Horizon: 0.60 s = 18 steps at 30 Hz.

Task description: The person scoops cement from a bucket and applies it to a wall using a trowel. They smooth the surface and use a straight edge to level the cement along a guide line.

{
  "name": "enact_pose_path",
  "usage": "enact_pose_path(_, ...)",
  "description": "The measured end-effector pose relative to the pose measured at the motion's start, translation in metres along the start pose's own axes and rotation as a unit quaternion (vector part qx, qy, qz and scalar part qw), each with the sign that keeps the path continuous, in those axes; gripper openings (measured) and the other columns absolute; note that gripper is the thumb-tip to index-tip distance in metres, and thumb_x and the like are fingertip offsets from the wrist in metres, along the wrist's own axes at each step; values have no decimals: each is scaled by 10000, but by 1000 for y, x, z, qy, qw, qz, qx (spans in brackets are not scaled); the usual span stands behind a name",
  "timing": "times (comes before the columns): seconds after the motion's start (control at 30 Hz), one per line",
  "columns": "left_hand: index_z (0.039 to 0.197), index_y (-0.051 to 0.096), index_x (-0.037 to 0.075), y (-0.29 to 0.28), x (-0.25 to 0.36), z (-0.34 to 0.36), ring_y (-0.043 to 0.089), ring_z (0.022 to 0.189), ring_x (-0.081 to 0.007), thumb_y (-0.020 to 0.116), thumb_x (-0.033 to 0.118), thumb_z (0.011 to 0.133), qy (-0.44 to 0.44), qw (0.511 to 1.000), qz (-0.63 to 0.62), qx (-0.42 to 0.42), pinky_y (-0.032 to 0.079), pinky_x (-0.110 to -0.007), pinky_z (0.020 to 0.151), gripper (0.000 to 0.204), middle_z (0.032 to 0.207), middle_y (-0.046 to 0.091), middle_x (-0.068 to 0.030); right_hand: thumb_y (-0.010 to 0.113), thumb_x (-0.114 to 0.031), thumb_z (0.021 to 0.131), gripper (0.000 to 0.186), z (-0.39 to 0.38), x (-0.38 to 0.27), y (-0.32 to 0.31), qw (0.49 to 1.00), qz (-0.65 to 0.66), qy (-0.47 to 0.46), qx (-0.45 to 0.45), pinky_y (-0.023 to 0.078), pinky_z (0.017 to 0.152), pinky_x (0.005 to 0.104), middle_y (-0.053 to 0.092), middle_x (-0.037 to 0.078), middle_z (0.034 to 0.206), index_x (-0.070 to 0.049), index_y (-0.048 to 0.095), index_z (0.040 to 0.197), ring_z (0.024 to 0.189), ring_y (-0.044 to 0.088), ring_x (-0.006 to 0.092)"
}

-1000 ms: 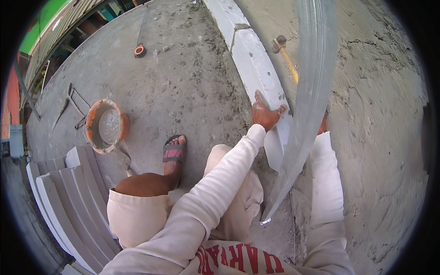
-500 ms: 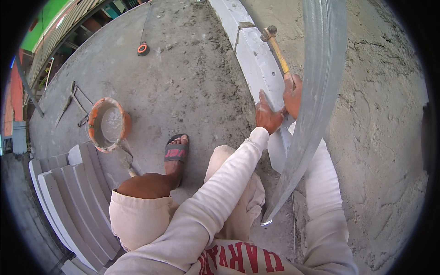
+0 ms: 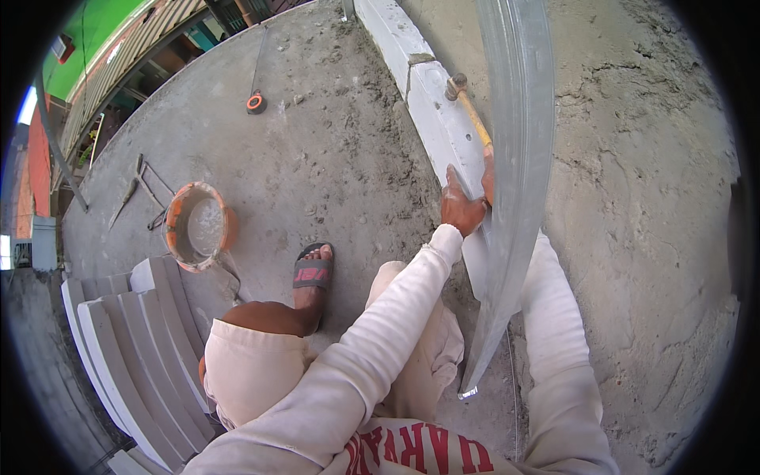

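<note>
My left hand (image 3: 461,207) grips the near part of a long white block (image 3: 435,103), index finger stretched along it and thumb across it. My right hand (image 3: 488,180), largely hidden behind a long grey metal channel (image 3: 518,95), is closed on the handle of a yellow-handled hammer (image 3: 475,119), whose metal head is beside the block's right edge. The channel runs from top to bottom of the view, just right of both hands. The white blocks form a line with a visible joint, along a rough band of mortar.
An orange bucket (image 3: 198,261) with grey residue, metal tools (image 3: 138,182) and a tape measure (image 3: 255,103) lie on the concrete to the left. Stacked pale blocks (image 3: 131,348) are at lower left. Rough mortar (image 3: 633,198) covers the surface at right. Railings and roofing edge the upper left.
My right hand has come up from behind the channel and taken hold of the hammer handle. The hammer has shifted slightly. My left hand stays on the block.
</note>
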<state>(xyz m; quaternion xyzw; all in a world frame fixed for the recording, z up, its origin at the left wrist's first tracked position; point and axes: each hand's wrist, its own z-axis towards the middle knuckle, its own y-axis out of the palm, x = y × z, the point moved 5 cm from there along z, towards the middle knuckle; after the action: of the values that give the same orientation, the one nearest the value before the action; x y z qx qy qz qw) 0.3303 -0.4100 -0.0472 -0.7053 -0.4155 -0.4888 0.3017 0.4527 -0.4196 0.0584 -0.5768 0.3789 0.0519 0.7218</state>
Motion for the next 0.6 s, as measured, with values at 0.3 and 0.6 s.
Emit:
enact_pose_path(0.3, 1697, 116, -68, -6, -9, 4, 549, 1423, -490, 862, 294, 878, 25, 998, 52, 21, 447, -468, 1212, 1165, 1522, 528, -384, 678, -271, 1006, 307, -6, 9, -3, 994, 75, 28, -77, 576, 825, 457, 786, 219, 1037, -8, 741, 1152, 913, 753, 344)
enact_pose_path(0.6, 1702, 107, -63, 19, -18, 22, 522, 1447, -501, 870, 356, 868, 23, 999, 10, -21, 411, -470, 1244, 1205, 1557, 488, -397, 684, -230, 1025, 257, -39, 66, -25, 992, 123, -24, 5, 547, 799, 429, 751, 235, 952, 18, 705, 1087, 841, 687, 380)
